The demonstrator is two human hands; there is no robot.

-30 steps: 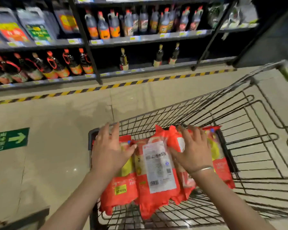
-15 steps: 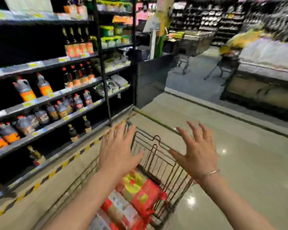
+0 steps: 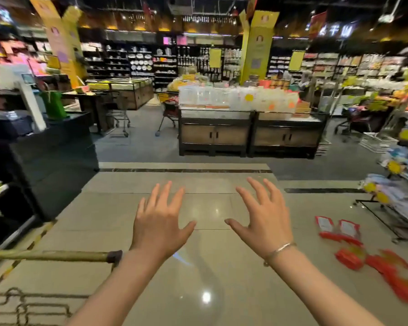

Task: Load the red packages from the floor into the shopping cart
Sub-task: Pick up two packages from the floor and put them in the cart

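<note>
Far left: shopping cart point(image 3: 50, 255), only handle and wire rim showing, load out of sight. Centre: left hand point(image 3: 159, 225) and right hand point(image 3: 263, 222) raised over bare floor point(image 3: 205, 267), fingers spread apart, holding nothing. Right: red packages point(image 3: 349, 241) lying scattered on the floor, well apart from the cart. Evidently more loading left.

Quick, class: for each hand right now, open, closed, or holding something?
Left hand: open, fingers spread, holding nothing.
Right hand: open, fingers spread, holding nothing.
</note>
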